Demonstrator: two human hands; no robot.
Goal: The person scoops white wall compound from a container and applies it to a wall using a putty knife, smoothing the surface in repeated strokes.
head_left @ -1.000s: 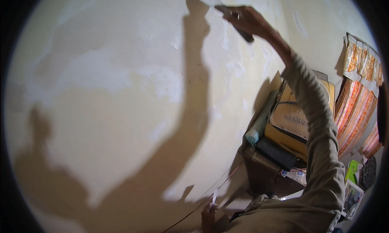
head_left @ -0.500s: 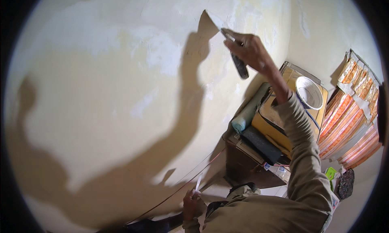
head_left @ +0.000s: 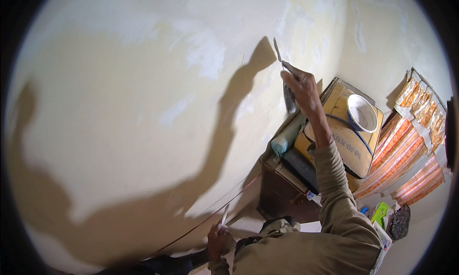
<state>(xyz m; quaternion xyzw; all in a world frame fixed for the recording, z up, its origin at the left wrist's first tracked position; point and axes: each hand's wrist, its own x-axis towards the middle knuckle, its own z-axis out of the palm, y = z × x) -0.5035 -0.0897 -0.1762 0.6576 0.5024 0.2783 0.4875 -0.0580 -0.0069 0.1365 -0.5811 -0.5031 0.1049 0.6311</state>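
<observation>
Watching from the head view, I see the right hand (head_left: 302,86) raised high against the cream wall (head_left: 119,112), its grip clenched round the handle of a putty knife (head_left: 283,74). That blade is thin and pale, its tip pointing up and lying against or just off the plaster; I cannot tell which. White filler patches (head_left: 205,53) show on the wall to the left of the blade, and the arm's dark shadow (head_left: 224,131) runs down the wall below them.

Low in the picture, the left hand (head_left: 216,237) sits near the foot of the wall, its grip closed on a second, smaller scraper (head_left: 224,215) whose pale blade sticks upward. A tan sleeve (head_left: 334,194) covers the right forearm.

Behind the raised arm, a stack stands against the wall: a teal paint roller (head_left: 286,137), a dark flat tray (head_left: 300,167) and a yellow box (head_left: 344,136) with a white bowl (head_left: 362,113) on top. Orange striped cloth (head_left: 406,150) hangs further right, and a green object (head_left: 380,214) lies below it.
</observation>
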